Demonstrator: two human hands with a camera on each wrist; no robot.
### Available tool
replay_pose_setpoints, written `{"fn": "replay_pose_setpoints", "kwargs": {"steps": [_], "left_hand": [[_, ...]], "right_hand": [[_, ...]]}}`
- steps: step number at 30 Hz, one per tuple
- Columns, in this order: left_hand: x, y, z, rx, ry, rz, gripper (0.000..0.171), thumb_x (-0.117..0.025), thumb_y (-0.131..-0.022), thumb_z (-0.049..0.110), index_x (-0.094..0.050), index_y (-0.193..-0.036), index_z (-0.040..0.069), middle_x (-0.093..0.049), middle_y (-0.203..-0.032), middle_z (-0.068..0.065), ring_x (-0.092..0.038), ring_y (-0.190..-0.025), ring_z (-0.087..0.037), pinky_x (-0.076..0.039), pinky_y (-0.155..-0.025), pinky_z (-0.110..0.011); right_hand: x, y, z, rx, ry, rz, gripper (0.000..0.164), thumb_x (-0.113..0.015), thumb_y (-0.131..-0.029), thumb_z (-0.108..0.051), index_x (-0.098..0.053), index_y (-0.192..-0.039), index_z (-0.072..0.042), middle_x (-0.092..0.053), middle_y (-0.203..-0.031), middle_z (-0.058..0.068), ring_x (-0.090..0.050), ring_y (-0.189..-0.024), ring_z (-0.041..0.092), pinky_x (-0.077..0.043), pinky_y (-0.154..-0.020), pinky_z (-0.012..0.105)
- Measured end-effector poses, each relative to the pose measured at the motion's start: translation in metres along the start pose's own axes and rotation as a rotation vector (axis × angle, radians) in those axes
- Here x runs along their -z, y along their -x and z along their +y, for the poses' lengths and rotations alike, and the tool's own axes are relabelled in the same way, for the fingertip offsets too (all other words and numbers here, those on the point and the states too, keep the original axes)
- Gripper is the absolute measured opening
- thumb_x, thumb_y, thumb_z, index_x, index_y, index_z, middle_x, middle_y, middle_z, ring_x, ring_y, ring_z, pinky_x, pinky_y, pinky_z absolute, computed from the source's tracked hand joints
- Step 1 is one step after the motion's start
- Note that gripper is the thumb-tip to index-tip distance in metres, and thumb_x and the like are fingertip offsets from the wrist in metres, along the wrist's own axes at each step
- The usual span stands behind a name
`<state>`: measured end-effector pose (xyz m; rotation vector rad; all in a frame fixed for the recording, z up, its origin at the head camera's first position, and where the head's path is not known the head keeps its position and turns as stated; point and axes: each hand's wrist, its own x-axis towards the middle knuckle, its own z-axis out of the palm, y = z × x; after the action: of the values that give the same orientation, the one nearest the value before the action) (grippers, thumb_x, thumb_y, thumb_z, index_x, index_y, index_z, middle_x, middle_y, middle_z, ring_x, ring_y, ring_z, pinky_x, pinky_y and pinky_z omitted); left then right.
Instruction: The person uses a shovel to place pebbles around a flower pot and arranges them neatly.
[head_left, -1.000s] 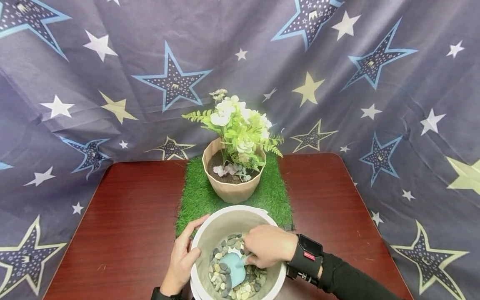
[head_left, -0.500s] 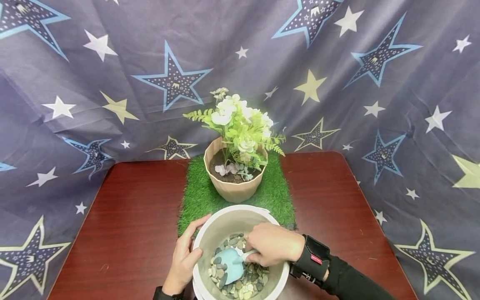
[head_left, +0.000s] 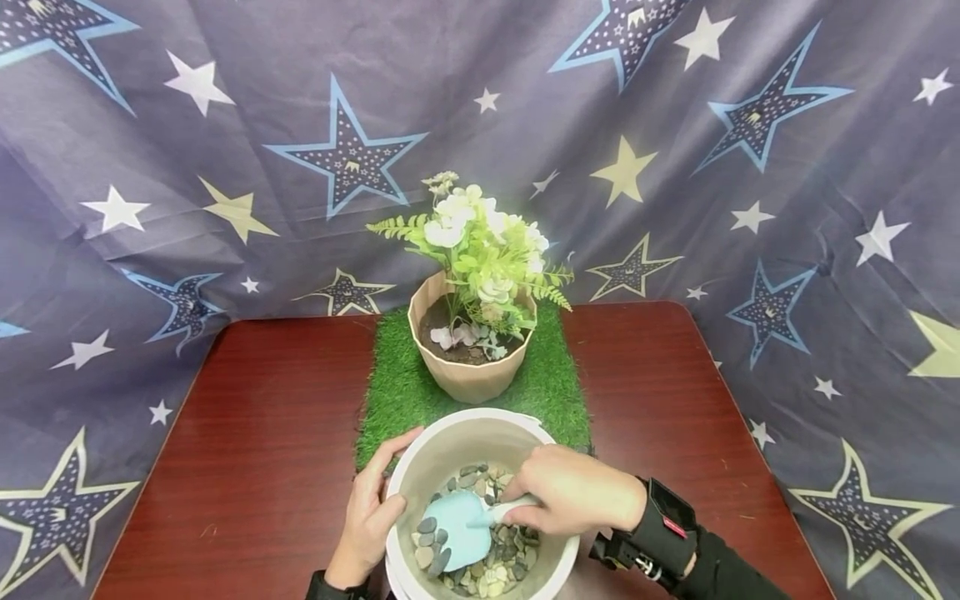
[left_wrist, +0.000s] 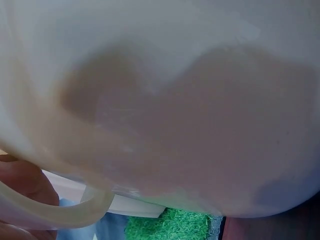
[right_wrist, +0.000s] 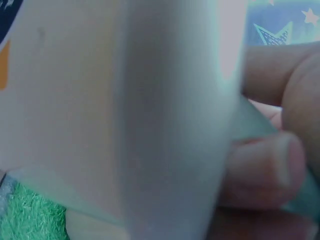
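A white bucket [head_left: 442, 446] with pebbles [head_left: 498, 575] in its bottom stands at the near middle of the head view. My left hand [head_left: 367, 510] grips its left rim, thumb over the edge and fingers along the outside. In the left wrist view the bucket wall [left_wrist: 200, 140] fills most of the picture, with fingers [left_wrist: 30, 182] behind a curved pale band. Inside the bucket, my right hand [head_left: 573, 492] holds a light blue hand shovel [head_left: 468, 546] by its handle. Several grey and tan stones lie on the left part of its blade.
Behind the bucket, a beige pot [head_left: 472, 379] with white flowers [head_left: 491, 250] stands on a green turf mat [head_left: 393, 392]. The mat lies on a reddish-brown table [head_left: 285, 433]. A star-patterned cloth [head_left: 525, 50] hangs around the back and sides.
The shovel's blade has come up out of the pebbles, bearing several stones. My right hand has shifted right and the wrist has turned. The left hand keeps its hold on the bucket.
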<state>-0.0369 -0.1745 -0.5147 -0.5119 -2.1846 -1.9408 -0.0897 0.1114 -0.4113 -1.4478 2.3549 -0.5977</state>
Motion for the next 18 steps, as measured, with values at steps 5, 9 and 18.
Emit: {"fn": "replay_pose_setpoints", "kwargs": {"steps": [5, 9, 18], "left_hand": [[-0.001, 0.0, -0.001, -0.01, 0.002, -0.002, 0.087, -0.042, -0.066, -0.018, -0.049, -0.15, 0.002, -0.065, -0.128, -0.024, -0.073, -0.104, -0.017, -0.063, -0.087, -0.033], [-0.002, 0.0, -0.001, -0.016, 0.004, 0.0, 0.088, -0.042, -0.065, -0.017, -0.049, -0.15, 0.001, -0.064, -0.127, -0.026, -0.073, -0.104, -0.016, -0.062, -0.087, -0.031], [-0.001, 0.0, -0.001, -0.049, -0.001, 0.015, 0.087, -0.042, -0.064, -0.016, -0.05, -0.149, 0.0, -0.066, -0.121, -0.024, -0.072, -0.091, -0.015, -0.063, -0.076, -0.03]], "right_hand": [[0.003, 0.003, 0.004, 0.02, -0.066, 0.004, 0.018, -0.071, -0.098, -0.026, -0.072, -0.081, -0.024, -0.042, -0.065, -0.02, -0.03, -0.06, -0.006, -0.026, -0.064, 0.007], [0.003, 0.006, 0.006, 0.019, -0.093, 0.022, 0.017, -0.07, -0.099, -0.028, -0.073, -0.083, -0.024, -0.047, -0.067, -0.022, -0.036, -0.062, -0.007, -0.03, -0.066, 0.006], [0.01, 0.019, 0.017, 0.036, -0.153, 0.088, 0.013, -0.065, -0.103, -0.03, -0.075, -0.095, -0.028, -0.054, -0.073, -0.022, -0.04, -0.065, -0.01, -0.033, -0.066, 0.006]]}}
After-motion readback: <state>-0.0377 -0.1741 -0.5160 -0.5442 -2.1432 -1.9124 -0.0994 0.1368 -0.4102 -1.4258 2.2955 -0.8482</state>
